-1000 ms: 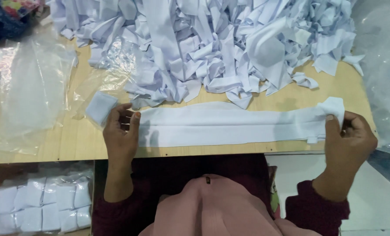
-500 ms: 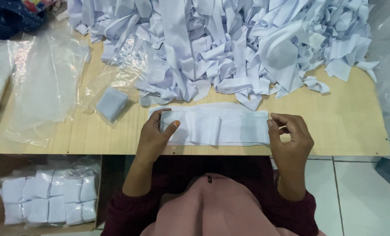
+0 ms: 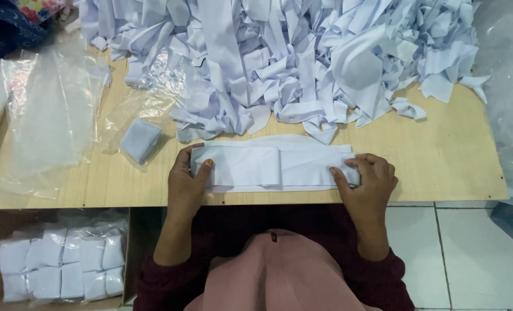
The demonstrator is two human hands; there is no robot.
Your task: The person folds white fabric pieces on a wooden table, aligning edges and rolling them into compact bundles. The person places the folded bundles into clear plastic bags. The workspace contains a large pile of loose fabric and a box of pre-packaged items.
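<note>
The white cloth strip (image 3: 276, 164) lies flat on the wooden table (image 3: 440, 161), right at the near edge in front of me. It is folded over, so I can see one layer on top of another, with a fold line near the middle.

From the head camera, my left hand (image 3: 187, 181) presses on the left end of the strip. My thumb sits on top and my fingers curl round the end, so the hand is closed on the cloth. I think I hold it this way so the folded layers do not slide. My right hand (image 3: 367, 179) does the same at the right end. Its fingers are bent down and pinch the edge of the strip, maybe to keep the fold neat.

Behind the strip is a big pile of white strips (image 3: 291, 57), all jumbled up. It almost touches my strip at the back. To the left lies a small folded piece in a clear bag (image 3: 140, 139), and more clear plastic sheets (image 3: 49, 115) are spread near it. Below the table, on my left, a bag of folded white pieces (image 3: 60, 268) sits in a box.
</note>
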